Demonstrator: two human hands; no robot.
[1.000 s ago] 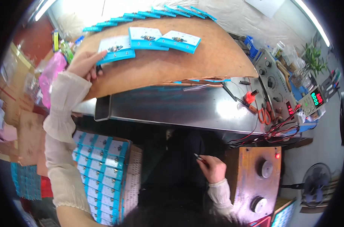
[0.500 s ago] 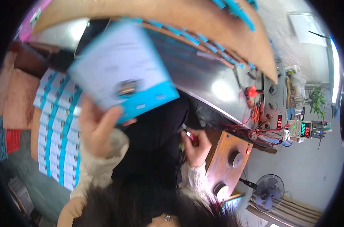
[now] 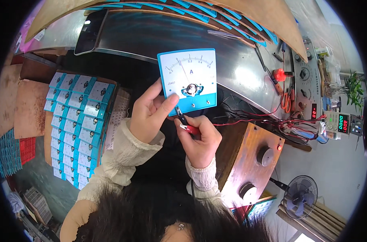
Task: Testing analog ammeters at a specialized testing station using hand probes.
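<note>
My left hand [image 3: 151, 109] is closed on the lower left edge of an ammeter [image 3: 203, 78], thumb on its front. This square meter has a white scale face, a thin needle, a turquoise lower band and an exposed movement in the middle. Just below it, my right hand [image 3: 203, 141] pinches a red alligator clip [image 3: 192, 130] and a black alligator clip [image 3: 181, 116]. The black clip's tip meets the meter's lower left edge; whether it grips a terminal there, I cannot tell.
Rows of similar meters [image 3: 76, 117] lie on a board at the left. A phone [image 3: 91, 30] rests on the metal bench [image 3: 131, 36]. Right stand a wooden box with two knobs [image 3: 248, 161], a power supply [image 3: 337, 122], tangled red leads [image 3: 248, 120] and a fan [image 3: 300, 197].
The ammeter has moved right and down, from a tilted, blurred position to nearly upright. My right hand has come up and left to its lower edge with the clips.
</note>
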